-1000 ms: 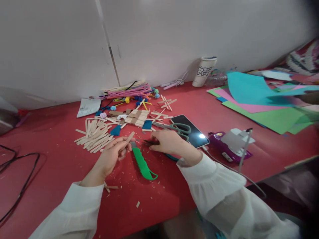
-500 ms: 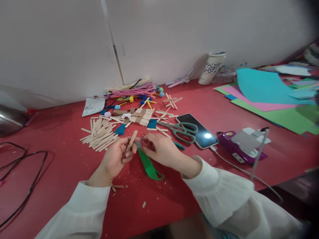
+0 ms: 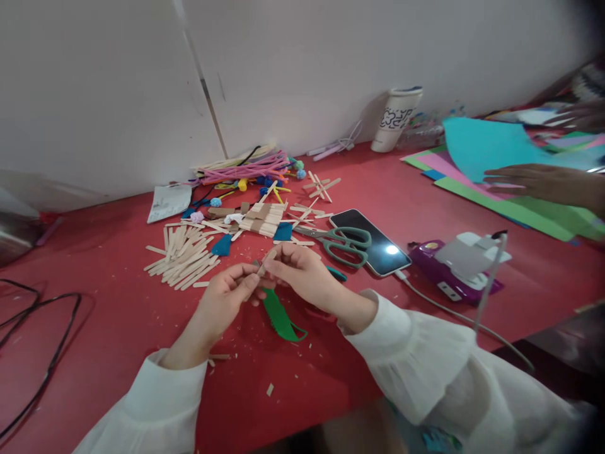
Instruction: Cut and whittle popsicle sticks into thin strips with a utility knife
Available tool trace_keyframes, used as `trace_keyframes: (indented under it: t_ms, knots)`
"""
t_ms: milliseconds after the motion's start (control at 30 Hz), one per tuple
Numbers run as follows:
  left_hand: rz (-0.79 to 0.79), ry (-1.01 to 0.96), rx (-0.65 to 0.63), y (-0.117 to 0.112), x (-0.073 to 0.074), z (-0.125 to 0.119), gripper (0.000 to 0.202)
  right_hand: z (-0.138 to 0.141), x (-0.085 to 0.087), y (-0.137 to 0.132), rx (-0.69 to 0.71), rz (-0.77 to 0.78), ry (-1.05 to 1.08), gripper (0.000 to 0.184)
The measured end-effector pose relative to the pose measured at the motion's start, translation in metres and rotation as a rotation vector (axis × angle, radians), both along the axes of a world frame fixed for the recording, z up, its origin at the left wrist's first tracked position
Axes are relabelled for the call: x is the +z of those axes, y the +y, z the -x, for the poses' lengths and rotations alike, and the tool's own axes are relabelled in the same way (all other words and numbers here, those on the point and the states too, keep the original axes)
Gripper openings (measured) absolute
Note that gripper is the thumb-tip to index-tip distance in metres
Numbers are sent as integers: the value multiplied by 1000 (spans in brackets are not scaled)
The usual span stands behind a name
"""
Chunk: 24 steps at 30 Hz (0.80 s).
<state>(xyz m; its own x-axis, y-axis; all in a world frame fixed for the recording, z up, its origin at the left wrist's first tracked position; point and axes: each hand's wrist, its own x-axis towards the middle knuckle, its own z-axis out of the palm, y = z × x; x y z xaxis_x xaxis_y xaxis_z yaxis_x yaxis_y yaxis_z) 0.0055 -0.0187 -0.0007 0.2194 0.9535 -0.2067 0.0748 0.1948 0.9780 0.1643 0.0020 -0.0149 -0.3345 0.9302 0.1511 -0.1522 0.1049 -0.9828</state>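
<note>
Both hands meet above the red table [image 3: 378, 189]. My left hand [image 3: 227, 299] pinches the lower end of a short wooden craft stick [image 3: 265, 263]. My right hand [image 3: 302, 271] pinches the stick's upper end, fingers curled around it. A green-handled cutter [image 3: 281, 318] lies on the table right under the hands. A pile of loose wooden sticks [image 3: 182, 255] lies just left of the hands. A panel of glued sticks [image 3: 262, 219] lies behind them.
Green scissors [image 3: 347, 241] rest on a phone [image 3: 373, 243]. A purple and white glue gun [image 3: 460, 265] with its cord lies to the right. Another person's hand [image 3: 529, 180] rests on coloured paper sheets [image 3: 477, 151]. Pipe cleaners [image 3: 246, 170], a patterned cup [image 3: 394, 120] and black cables [image 3: 42, 340] lie around.
My right hand came left from beside the scissors and closed on the stick held by my left hand. Another person's hand appeared on the coloured paper.
</note>
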Motion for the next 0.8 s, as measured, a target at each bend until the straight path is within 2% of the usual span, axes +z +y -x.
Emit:
trace_keyframes:
  t_ms: [67,167,233,300,400,500,567,633,733,800]
  knots:
    - [-9,34,-1,0,1,1,32,-3,1,2,-46,-20,-36,15]
    - [-87,88,84,0,3,4,31,-8,5,2,-85,-82,-183,16]
    - [-176,130,164,0,6,8,28,-10,9,-2,-78,-168,-401,17]
    - [-238,169,216,0,8,11,25,-8,13,-9,-39,-277,-718,26]
    - [-254,187,253,-1,11,13,22,-1,17,-23,58,-385,-1148,55]
    - [-266,181,269,-1,12,12,19,5,19,-31,151,-405,-1321,62]
    - [-283,173,279,-1,13,12,18,6,19,-32,180,-363,-1297,58]
    - [-308,154,299,-1,13,13,18,4,18,-29,168,-274,-1185,50]
    - [-353,131,345,-1,14,17,16,-1,16,-23,71,-166,-841,40]
    - [-367,137,373,0,15,19,15,-4,15,-21,-3,-196,-559,35]
